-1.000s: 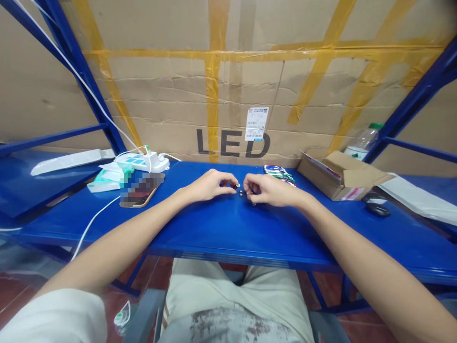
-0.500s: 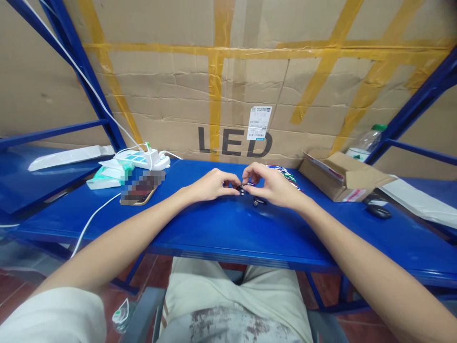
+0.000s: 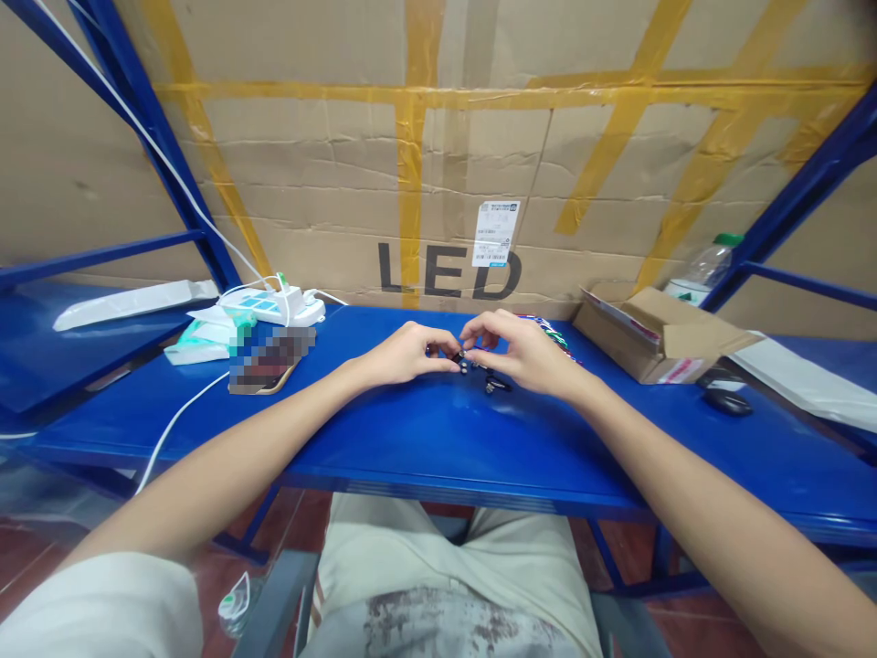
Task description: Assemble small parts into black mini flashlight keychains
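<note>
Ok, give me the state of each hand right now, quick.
Left hand: fingers pinched shut on a small dark blue part.
Right hand: fingertips pinched at the same spot; what it holds cannot be told.

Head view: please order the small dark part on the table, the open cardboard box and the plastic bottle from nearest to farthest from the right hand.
From the right hand:
1. Small dark part, just below the fingers.
2. Open cardboard box, to the right.
3. Plastic bottle, behind the box, far right.

Blue table, brown cardboard with yellow tape stripes, white power strip
</note>
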Tool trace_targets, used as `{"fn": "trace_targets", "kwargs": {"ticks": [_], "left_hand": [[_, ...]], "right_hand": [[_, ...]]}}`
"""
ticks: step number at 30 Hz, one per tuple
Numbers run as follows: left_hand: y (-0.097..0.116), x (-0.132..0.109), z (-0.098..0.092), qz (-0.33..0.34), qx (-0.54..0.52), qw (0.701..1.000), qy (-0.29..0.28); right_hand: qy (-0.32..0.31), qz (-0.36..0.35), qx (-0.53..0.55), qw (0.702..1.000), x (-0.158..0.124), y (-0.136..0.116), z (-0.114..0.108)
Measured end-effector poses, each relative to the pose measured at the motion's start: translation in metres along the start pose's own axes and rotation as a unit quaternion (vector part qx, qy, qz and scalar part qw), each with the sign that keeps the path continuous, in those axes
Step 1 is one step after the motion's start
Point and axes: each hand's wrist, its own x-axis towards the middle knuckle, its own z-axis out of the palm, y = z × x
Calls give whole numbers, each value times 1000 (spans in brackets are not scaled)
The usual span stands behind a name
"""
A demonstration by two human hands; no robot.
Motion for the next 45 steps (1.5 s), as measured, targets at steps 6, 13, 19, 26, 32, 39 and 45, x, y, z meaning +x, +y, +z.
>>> {"fn": "trace_targets", "kwargs": {"ticks": [6,13,19,26,32,39,45], "left_hand": [[-2,0,-1,-11,-6,1000,5],[-3,0,0,-16,-17,1000,3],[-2,1,-2,-28,-17,999,13],[-1,0,-2,-34,26,999,23],[-2,0,-2,-32,29,999,14],[-3,0,-2,-21,28,999,8],[-4,0,-2,-23,24,999,-8]], "right_hand": [[-13,-64,-34,997,1,0,-3],[-37,-56,-51,996,1,-1,-6],[-36,21,-34,999,0,-2,-15],[-274,120,-29,954,-3,5,-18],[-268,125,-12,955,-3,6,-11],[-273,114,-8,955,-1,7,-10],[-253,90,6,963,-1,6,-10]]}}
